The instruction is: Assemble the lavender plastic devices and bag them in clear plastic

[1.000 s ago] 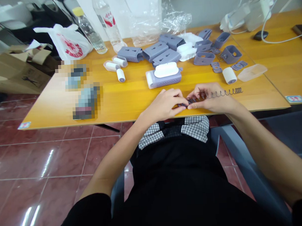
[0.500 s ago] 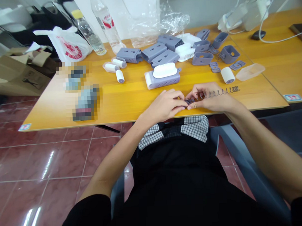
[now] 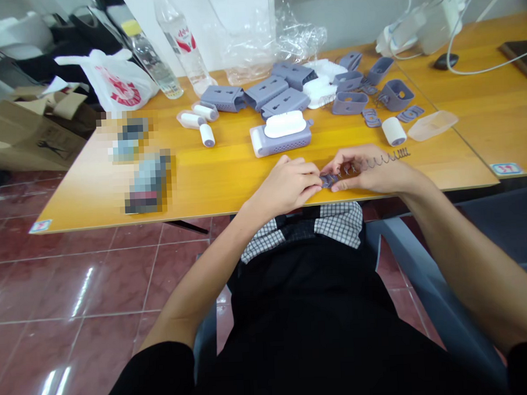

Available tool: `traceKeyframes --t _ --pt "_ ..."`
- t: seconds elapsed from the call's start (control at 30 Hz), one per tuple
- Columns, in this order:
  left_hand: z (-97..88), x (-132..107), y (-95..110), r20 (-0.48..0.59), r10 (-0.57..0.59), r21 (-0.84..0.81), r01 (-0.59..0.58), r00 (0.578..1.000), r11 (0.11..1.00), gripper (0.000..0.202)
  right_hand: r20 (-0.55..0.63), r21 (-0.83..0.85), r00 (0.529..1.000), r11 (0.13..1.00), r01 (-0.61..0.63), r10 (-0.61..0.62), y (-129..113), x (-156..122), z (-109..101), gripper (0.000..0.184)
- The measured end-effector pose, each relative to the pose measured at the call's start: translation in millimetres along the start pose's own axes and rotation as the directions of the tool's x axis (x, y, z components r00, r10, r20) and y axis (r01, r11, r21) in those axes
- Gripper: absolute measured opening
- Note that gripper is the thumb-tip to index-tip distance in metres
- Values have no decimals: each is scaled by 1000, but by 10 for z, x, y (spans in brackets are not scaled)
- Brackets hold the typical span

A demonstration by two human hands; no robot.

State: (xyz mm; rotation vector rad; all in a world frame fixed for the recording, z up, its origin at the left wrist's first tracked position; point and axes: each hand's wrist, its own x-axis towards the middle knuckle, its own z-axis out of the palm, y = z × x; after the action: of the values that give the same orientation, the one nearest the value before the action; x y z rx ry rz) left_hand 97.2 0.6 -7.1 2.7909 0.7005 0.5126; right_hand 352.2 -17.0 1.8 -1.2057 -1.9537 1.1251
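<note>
Spring [image 3: 390, 156] — lying across the person's right hand [image 3: 367, 168], one end at a purple part [image 3: 329, 181] near the table's [image 3: 210, 182] front edge | left hand [image 3: 291, 183]: fingertips pinched on the part's left side | right hand: thumb and fingers narrow about its other side — roller [image 3: 394, 132] beyond
</note>
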Motion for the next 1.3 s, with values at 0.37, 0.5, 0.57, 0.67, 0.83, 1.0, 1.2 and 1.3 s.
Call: traceKeyframes --t 0.37,0.5,0.57,0.67,0.83,1.0,1.2,1.3 --pt "13 -14 -43 -41 -46 -40 44 998 998 24 -41 2 999 1000 6 -6 121 -4 17 34" --pt "16 -17 -45 -44 -48 -53 46 998 998 22 -112 22 993 999 35 -32 147 -36 73 38" --pt "19 -16 -46 -51 -43 -59 40 998 997 19 -120 22 992 999 49 -46 173 -45 90 40" --pt "25 -14 -43 -64 -38 -62 34 997 997 18 -123 13 991 998 55 -53 230 -40 105 43" --pt "28 -19 -49 -96 -36 -69 29 995 997 19 -190 -94 971 987 131 -147 262 -16 133 53" --pt "-33 -74 -115 -105 -2 -91 -7 995 996 18 -178 -282 959 945 166 -221 173 -7 155 44" --pt "-144 -155 -83 -4 48 -34 -48 999 998 20 -165 -311 948 927 210 -271 201 55 168 22" --pt "-172 -170 -61 24 52 -36 -51 998 998 21 -166 -351 944 912 212 -283 206 75 167 17"
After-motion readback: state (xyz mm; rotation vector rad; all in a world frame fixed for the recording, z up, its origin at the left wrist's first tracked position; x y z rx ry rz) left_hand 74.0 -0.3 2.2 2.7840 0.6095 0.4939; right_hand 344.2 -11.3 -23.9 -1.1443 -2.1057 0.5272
